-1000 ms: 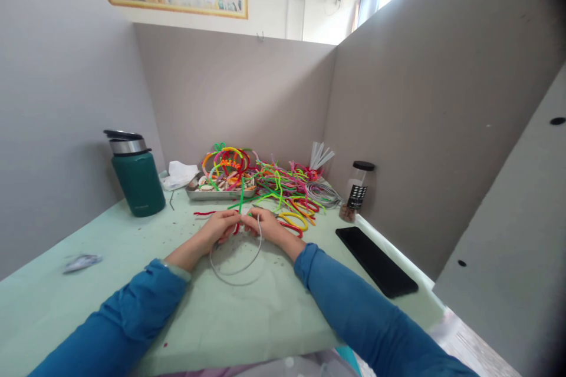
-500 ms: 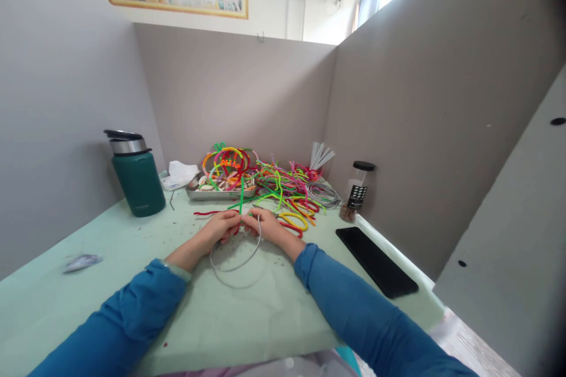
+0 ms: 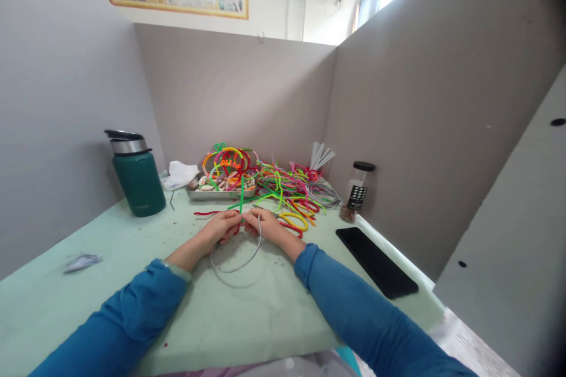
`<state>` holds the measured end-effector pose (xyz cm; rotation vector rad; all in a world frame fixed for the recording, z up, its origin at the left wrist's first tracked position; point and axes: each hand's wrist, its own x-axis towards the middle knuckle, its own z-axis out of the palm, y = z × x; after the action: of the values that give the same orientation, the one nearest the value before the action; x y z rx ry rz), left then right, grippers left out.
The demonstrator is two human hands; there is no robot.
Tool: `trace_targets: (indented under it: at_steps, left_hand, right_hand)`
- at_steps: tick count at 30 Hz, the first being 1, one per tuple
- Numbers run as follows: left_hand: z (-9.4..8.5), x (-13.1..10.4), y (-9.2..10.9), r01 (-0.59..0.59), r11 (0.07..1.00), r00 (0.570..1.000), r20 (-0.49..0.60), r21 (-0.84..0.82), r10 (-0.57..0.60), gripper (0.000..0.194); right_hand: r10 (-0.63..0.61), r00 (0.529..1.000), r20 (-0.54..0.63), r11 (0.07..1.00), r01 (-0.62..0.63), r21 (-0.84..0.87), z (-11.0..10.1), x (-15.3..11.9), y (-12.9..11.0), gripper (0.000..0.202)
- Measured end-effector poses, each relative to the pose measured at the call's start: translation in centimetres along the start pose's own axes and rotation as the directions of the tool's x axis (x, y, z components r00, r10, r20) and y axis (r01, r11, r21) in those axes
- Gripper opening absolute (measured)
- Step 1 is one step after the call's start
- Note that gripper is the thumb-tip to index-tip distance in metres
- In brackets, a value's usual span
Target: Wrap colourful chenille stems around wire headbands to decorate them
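Head view: a person in blue sleeves works at a pale green counter (image 3: 265,318), with both hands meeting near the centre of the frame. The left hand (image 3: 223,227) and right hand (image 3: 265,225) are closed, fingertips pinched together on the top of a thin grey loop (image 3: 257,249), which hangs below them over the counter. A green fuzzy strand (image 3: 242,193) stands up between the fingertips, and a bit of red shows just beneath; the exact join is hidden by the fingers. Behind, at centre, a metal tray (image 3: 221,195) bears colourful hoops (image 3: 227,149) that look finished. By comparison, the held loop seems barely begun: its lower curve is bare grey, with colour only by the fingers. Right of the tray lie a tangle of bright strands (image 3: 283,181) and a coil of grey cord (image 3: 322,194), apparently unused.
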<state>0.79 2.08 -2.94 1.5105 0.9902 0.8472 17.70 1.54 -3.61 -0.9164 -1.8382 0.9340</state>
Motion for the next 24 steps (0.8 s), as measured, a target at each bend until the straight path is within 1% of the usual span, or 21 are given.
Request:
trace_targets:
  at_steps: [6,12,16,24]
  left_hand:
    - [0.07,-0.04,0.14,0.018,1.0,1.0,-0.012,0.013,-0.018,0.036]
    - [0.21,-0.16,0.39,0.026,1.0,1.0,-0.015,0.017,-0.026,0.037]
    - [0.25,-0.24,0.53,0.031,0.999,0.999,-0.011,0.012,-0.031,0.036]
    - [0.14,-0.13,0.25,0.025,1.0,1.0,-0.019,0.017,-0.025,0.039]
  right_hand:
    - [0.007,1.0,0.003,1.0,-0.007,-0.006,-0.07,-0.03,0.05,0.038]
    - [0.061,0.998,0.018,0.994,-0.062,0.09,0.09,0.32,0.63,0.036]
    - [0.076,0.997,0.018,0.99,-0.078,0.12,0.17,0.39,0.59,0.034]
    - [0.028,0.999,0.014,0.998,-0.029,0.053,0.07,0.27,0.68,0.035]
